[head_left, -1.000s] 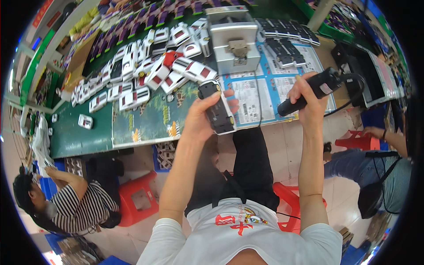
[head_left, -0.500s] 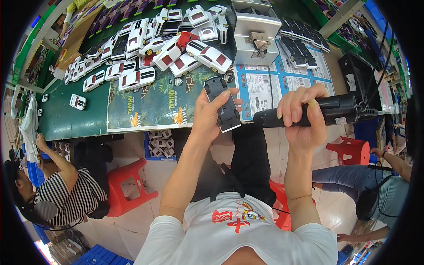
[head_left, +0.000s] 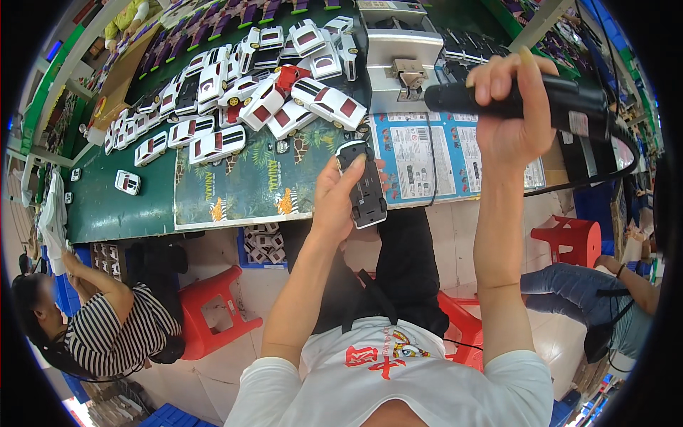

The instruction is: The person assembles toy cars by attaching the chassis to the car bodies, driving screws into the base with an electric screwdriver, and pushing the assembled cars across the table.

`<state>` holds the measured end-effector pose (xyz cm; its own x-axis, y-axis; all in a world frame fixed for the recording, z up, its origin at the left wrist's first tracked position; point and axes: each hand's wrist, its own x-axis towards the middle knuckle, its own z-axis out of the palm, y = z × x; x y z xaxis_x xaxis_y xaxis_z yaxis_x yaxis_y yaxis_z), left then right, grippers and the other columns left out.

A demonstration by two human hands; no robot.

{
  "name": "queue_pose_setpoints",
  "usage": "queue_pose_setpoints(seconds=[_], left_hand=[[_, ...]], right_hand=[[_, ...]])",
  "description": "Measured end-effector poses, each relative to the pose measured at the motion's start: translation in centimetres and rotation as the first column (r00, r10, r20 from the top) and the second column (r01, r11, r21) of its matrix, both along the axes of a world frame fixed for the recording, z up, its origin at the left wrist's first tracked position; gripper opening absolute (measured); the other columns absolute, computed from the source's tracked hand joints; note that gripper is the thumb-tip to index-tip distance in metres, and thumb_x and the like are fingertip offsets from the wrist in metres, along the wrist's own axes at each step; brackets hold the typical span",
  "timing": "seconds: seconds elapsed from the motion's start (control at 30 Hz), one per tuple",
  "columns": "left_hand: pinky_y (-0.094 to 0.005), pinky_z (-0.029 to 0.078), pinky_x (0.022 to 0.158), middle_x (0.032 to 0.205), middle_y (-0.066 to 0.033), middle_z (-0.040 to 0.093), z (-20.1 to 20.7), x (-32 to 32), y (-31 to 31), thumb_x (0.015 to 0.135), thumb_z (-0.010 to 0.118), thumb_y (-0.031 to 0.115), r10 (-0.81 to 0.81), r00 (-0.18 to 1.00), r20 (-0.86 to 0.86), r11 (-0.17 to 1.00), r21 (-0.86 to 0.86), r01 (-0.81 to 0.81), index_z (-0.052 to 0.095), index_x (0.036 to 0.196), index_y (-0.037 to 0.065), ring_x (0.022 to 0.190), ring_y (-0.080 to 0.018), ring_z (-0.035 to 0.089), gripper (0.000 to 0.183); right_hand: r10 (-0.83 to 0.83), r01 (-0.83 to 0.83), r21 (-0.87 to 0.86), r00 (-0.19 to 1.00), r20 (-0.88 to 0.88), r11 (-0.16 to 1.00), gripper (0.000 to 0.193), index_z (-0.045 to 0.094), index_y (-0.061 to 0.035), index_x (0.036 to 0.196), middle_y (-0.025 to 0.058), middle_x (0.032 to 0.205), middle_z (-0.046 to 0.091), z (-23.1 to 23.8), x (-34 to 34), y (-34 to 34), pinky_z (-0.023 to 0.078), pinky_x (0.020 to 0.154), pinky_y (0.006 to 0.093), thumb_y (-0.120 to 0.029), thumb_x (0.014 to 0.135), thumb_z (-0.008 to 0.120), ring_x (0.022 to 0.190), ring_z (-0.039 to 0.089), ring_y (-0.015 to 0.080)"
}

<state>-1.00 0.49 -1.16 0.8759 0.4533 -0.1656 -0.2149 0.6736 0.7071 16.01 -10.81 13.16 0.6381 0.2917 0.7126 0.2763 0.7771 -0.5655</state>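
My left hand (head_left: 336, 193) is closed around a toy car (head_left: 368, 191), held upside down with its black underside up and a white edge showing. The thumb lies across the underside. My right hand (head_left: 514, 99) grips a black corded power tool, which looks like an electric screwdriver (head_left: 580, 107). The tool lies nearly level, its narrow end pointing left toward a metal fixture (head_left: 404, 46) on the table. No bit can be made out at its end. The two hands are well apart, and the tool does not touch the car.
White toy cars (head_left: 331, 101) are heaped at the far left of the green table (head_left: 114, 206). Printed sheets (head_left: 420, 167) lie along its near side. A black cable (head_left: 587, 181) loops at the right. People sit on both sides, near red stools (head_left: 213, 313).
My right hand has lifted up and away with the screwdriver, from beside the car to near the metal fixture. My left hand still holds the toy car, slightly nearer to me.
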Motion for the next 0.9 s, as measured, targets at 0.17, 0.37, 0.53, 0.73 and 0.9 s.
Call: queue_pose_setpoints(seconds=[0.17,0.37,0.53,0.73,0.9], left_hand=[[-0.0368,0.062,0.074,0.105,-0.0184,0.07,0.7,0.0,-0.6,0.098,0.061,0.019,0.002,0.999,-0.05,0.991,0.133,0.005,0.057,0.113,0.0,0.086,-0.0217,0.071,0.025],[-0.0353,0.061,0.073,0.104,-0.0184,0.07,0.5,0.2,-0.7,0.097,0.062,0.019,-0.003,0.997,-0.078,0.985,0.17,0.016,0.057,0.112,-0.001,0.084,-0.0215,0.072,0.025],[-0.0344,0.061,0.073,0.103,-0.0184,0.071,0.6,0.1,-0.5,0.096,0.063,0.018,-0.015,0.997,-0.08,0.981,0.194,0.03,0.059,0.113,-0.001,0.083,-0.0213,0.072,0.025],[-0.0349,0.061,0.075,0.103,-0.0191,0.071,0.5,0.3,-0.4,0.095,0.065,0.015,-0.022,0.996,-0.087,0.982,0.183,0.038,0.06,0.112,-0.002,0.084,-0.0219,0.072,0.025],[-0.036,0.061,0.077,0.104,-0.0203,0.071,0.5,0.4,-0.5,0.094,0.065,0.014,-0.021,0.998,-0.067,0.986,0.162,0.031,0.061,0.112,-0.002,0.085,-0.0224,0.072,0.024]], right_hand=[[-0.07,0.075,-0.06,0.994,0.082,0.995,0.01,0.062,-0.0007,0.097,0.0069,0.068,0.054,-0.4,1.5,1.7,0.048,0.066,0.0365,-0.01,0.095,0.059,0.06,0.055,0.0183],[-0.206,0.221,-0.061,0.96,0.192,0.973,0.01,0.063,0.002,0.093,0.0078,0.063,0.058,-1.2,2.7,3.7,0.051,0.057,0.0326,-0.004,0.089,0.068,0.053,0.057,0.0165],[-0.322,0.367,-0.172,0.915,0.241,0.914,0.012,0.065,-0.0006,0.079,0.0052,0.057,0.06,-1.1,2.4,4.8,0.05,0.053,0.0281,-0.005,0.086,0.073,0.048,0.059,0.0132],[-0.373,0.377,-0.255,0.925,0.067,0.89,0.024,0.061,-0.0036,0.068,0.0004,0.054,0.057,-0.5,2.2,5.8,0.04,0.04,0.0239,-0.01,0.086,0.076,0.041,0.052,0.008],[-0.38,0.378,-0.221,0.924,0.036,0.899,0.021,0.062,-0.0027,0.071,0.0006,0.055,0.058,0.6,2.0,5.9,0.041,0.041,0.0235,-0.008,0.087,0.075,0.042,0.052,0.008]])
